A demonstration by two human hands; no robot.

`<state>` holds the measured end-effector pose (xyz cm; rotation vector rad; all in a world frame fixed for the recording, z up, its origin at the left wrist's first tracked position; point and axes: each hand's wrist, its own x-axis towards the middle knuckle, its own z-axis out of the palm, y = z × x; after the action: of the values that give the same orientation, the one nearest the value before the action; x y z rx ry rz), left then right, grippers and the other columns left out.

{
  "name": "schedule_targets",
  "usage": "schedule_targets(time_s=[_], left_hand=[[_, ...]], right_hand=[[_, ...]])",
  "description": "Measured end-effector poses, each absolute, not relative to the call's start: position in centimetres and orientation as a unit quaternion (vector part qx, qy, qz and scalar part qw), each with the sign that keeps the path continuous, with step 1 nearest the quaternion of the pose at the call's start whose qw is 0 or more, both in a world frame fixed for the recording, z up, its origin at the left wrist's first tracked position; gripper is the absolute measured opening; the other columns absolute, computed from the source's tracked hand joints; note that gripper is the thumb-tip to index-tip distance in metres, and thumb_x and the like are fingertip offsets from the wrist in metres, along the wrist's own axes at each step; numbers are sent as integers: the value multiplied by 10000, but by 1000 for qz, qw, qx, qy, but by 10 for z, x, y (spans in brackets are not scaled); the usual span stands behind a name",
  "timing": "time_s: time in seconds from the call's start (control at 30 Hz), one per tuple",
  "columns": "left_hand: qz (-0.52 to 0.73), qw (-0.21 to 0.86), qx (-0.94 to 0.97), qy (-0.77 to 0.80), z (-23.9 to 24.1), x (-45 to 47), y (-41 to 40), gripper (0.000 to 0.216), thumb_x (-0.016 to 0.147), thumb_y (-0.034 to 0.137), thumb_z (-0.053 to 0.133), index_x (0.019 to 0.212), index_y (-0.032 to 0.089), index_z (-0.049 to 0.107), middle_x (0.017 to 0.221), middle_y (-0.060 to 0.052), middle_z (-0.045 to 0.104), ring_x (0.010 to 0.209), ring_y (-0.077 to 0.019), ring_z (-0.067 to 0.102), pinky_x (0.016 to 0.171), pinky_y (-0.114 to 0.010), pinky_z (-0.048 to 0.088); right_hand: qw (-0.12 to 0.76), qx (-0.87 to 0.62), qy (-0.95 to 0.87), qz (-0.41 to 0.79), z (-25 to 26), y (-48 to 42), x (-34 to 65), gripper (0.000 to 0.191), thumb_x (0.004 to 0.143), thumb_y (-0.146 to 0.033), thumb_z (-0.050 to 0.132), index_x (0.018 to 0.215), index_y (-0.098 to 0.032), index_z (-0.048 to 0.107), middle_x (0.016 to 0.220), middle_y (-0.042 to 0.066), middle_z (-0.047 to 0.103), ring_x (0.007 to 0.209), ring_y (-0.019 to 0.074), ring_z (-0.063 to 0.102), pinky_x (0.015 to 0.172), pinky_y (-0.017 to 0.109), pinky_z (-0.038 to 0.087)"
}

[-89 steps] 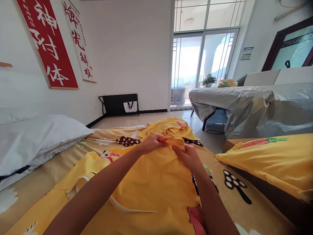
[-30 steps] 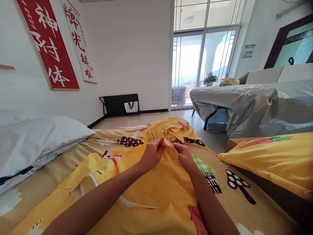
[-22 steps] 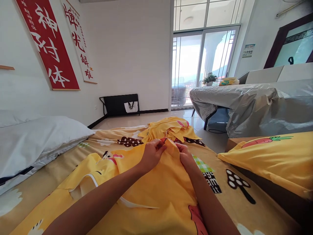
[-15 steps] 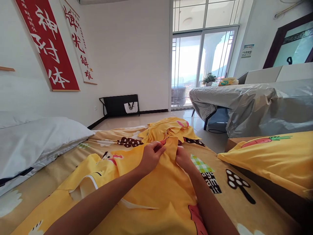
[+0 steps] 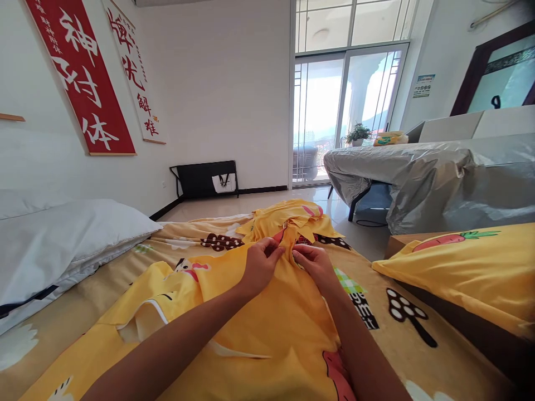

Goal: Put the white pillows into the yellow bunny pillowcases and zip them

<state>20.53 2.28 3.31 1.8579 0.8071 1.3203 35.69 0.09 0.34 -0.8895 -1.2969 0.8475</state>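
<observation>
Left hand: the left hand [image 5: 259, 265] pinches a raised fold of the yellow cover [image 5: 267, 328], thumb and fingers closed on the cloth.
Right hand: the right hand [image 5: 314, 264] pinches the same fold just beside the left, fingers curled into the fabric; the two hands almost touch.
Where the cover lies: spread on the bed [image 5: 422, 356], over a tan printed sheet, running from under the forearms away to the hands.
Direction from the hands: most of the cloth lies nearer the person than the hands; a bunched heap [image 5: 292, 218] of it lies just beyond them.
Long axis: roughly straight away from the person, toward the glass door [image 5: 346, 111].
Nearer hand: both reach about equally far.
Around: a white pillow [image 5: 71, 234] to the left, a yellow carrot-print pillow [image 5: 460, 273] to the right.
</observation>
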Motion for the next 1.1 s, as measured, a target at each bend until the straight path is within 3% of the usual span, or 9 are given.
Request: schedule_targets(time_s=[0.23, 0.47, 0.57, 0.7, 0.77, 0.87, 0.93, 1.1], left_hand=[[483, 300, 755, 327, 34, 204, 26, 252, 791, 338, 626, 647, 154, 531, 597, 44, 487, 565, -91, 414, 544, -214, 327], [355, -42, 898, 257, 31, 189, 30, 331, 938, 319, 448, 653, 169, 522, 673, -21, 553, 647, -148, 506, 616, -259, 375], [316, -120, 913, 230, 28, 190, 22, 330, 954, 286, 393, 692, 167, 554, 711, -56, 588, 698, -179, 535, 662, -292, 394], [269, -41, 948, 167, 34, 194, 15, 329, 938, 305, 431, 654, 178, 536, 672, -42, 579, 647, -157, 520, 643, -278, 387], [365, 29, 908, 202, 45, 194, 17, 324, 936, 320, 424, 662, 185, 530, 668, -31, 563, 646, -147, 508, 643, -267, 385], [487, 107, 824, 268, 70, 192, 25, 196, 898, 310, 459, 818, 184, 587, 817, -44, 604, 782, -162, 537, 733, -275, 400], [423, 172, 849, 266, 83, 190, 32, 178, 842, 336, 536, 860, 180, 618, 862, -38, 627, 827, -173, 549, 761, -280, 400], [257, 333, 881, 216, 89, 185, 44, 323, 753, 436, 644, 612, 157, 563, 678, -5, 573, 684, -142, 512, 648, -251, 392]], right_hand=[[686, -353, -503, 389, 1, 8, 351, 300, 549, -430, 826, 655, -184, 692, 659, 11, 646, 603, 115, 517, 573, 241, 417], [708, -333, -463, 417, -8, 17, 350, 311, 536, -438, 833, 678, -192, 707, 700, 18, 669, 642, 127, 553, 609, 248, 442], [717, -345, -449, 406, -7, 19, 352, 343, 507, -459, 838, 662, -187, 696, 667, 12, 655, 610, 119, 531, 577, 239, 427], [714, -338, -461, 405, -2, 15, 359, 357, 510, -479, 827, 664, -191, 683, 658, 3, 638, 610, 117, 519, 580, 237, 427], [688, -336, -495, 410, -2, 12, 360, 348, 565, -497, 795, 677, -188, 680, 673, 6, 630, 623, 121, 520, 588, 240, 434], [661, -337, -532, 409, -4, 11, 360, 346, 634, -512, 750, 713, -182, 685, 711, 18, 633, 653, 134, 532, 617, 254, 454], [664, -327, -537, 405, -6, 12, 360, 323, 653, -493, 747, 735, -185, 696, 741, 25, 645, 688, 144, 548, 661, 268, 467], [679, -304, -526, 412, -6, 11, 362, 236, 655, -430, 765, 719, -207, 719, 726, 14, 660, 686, 141, 561, 670, 266, 461]])
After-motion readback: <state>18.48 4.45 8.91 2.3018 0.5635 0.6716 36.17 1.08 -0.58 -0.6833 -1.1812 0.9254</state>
